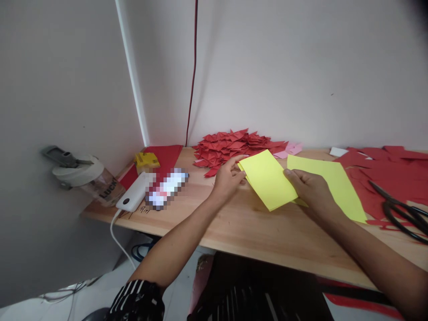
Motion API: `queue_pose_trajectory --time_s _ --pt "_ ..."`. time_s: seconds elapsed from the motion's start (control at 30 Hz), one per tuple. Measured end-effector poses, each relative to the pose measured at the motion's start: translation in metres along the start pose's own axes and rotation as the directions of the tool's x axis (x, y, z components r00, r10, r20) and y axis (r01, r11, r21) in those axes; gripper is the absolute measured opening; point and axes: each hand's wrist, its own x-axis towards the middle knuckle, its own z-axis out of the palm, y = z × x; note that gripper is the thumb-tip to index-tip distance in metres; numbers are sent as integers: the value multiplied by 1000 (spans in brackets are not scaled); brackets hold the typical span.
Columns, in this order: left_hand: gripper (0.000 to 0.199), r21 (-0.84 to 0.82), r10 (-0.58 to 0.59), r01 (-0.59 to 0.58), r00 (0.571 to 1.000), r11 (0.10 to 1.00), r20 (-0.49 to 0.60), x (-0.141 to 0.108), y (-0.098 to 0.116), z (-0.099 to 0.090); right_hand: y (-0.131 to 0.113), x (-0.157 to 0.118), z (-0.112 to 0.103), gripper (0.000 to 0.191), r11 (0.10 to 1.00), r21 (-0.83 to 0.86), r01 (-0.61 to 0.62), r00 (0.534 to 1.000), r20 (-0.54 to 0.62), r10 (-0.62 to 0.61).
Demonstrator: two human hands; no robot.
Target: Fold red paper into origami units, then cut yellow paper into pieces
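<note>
A folded sheet of yellow paper (pixel 267 180) is held up above the wooden table between both hands. My left hand (pixel 230 176) has its fingers at the paper's left corner, partly behind it. On the opposite side my right hand (pixel 309 189) pinches the right edge, thumb on top. Beneath and beyond the right hand lies a larger yellow sheet (pixel 329 180) flat on the table. Behind the left hand rises a heap of folded red paper pieces (pixel 230 147), with a pink folded piece (pixel 290 150) at its right end.
Black-handled scissors (pixel 397 211) rest at the right by scattered red paper (pixel 397 174). On the left are a phone (pixel 167 189), a white power bank (pixel 135 194) with a cable, a yellow box (pixel 146 161) and a tilted bottle (pixel 90 178). A wall backs the table (pixel 227 223).
</note>
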Motion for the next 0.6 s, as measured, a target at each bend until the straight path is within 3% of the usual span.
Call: queue_pose_trajectory --time_s 0.17,0.37,0.53,0.6 --pt "43 -54 21 -25 996 998 -91 -1 0 3 -1 1 2 49 999 36 3 1000 -19 -2" --pt "12 -106 -24 28 999 994 40 -1 -7 6 2 3 4 48 1000 24 13 996 -91 -11" --pt "14 -261 -187 224 970 939 157 -3 -6 12 6 6 3 48 1000 -3 19 990 -142 -19" --pt "24 -277 -226 278 952 920 206 -5 -5 14 5 6 3 49 999 -31 29 987 -159 -33"
